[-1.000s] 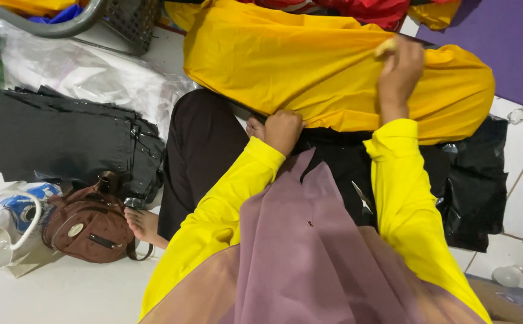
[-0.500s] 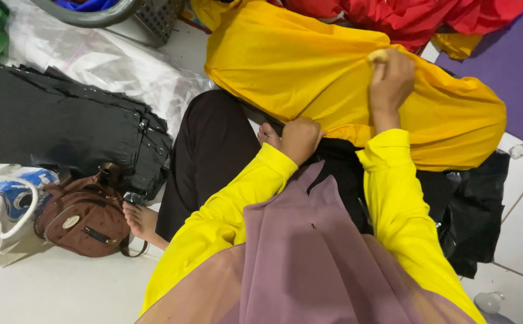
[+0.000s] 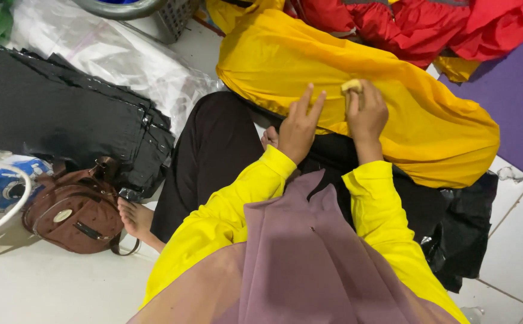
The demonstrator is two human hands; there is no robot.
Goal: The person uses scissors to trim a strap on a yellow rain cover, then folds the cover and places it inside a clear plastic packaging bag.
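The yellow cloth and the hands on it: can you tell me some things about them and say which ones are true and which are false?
1. The right hand pinches a small pale piece against the yellow cloth. True.
2. The left hand is closed in a tight fist. False: its fingers are stretched out, resting on the yellow cloth.
3. A brown bag lies on the floor near a bare foot. True.
4. The red cloth lies in the person's lap. False: it is on the far side of the yellow cloth, away from the hands.
5. The folded black pile is on top of the yellow cloth. False: it sits apart, beside the clear plastic sheet.
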